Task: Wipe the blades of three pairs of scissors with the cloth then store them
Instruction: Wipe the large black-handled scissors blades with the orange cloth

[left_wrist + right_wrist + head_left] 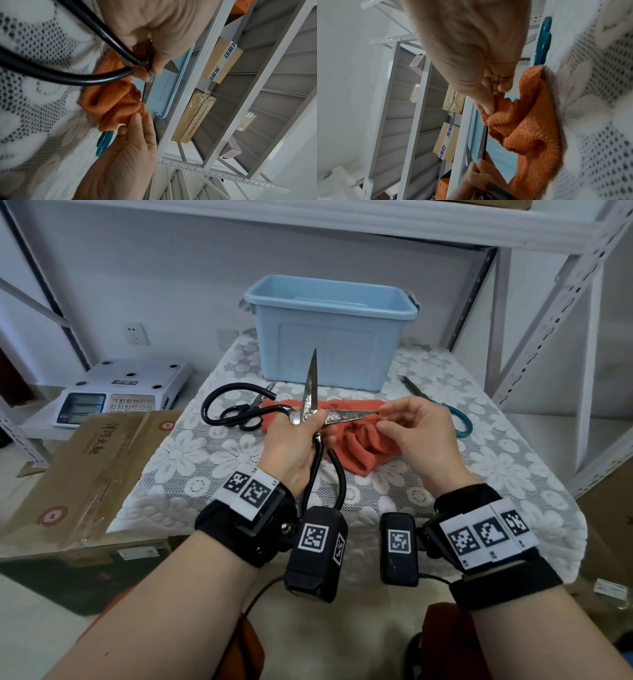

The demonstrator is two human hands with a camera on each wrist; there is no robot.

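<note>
Open scissors (310, 409) gripped at the pivot by left hand (291, 446) — one blade tip pinched by right hand (416, 436) above cloth (363, 446).

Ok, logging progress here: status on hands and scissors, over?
Left hand grips large black scissors at pivot, blades spread. Right hand pinches blade tip, orange cloth beneath. Blue bin behind, unobstructed.

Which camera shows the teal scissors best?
The head view: the teal scissors lie whole on the table, right of the orange cloth. Both wrist views catch only their teal handles.
</note>
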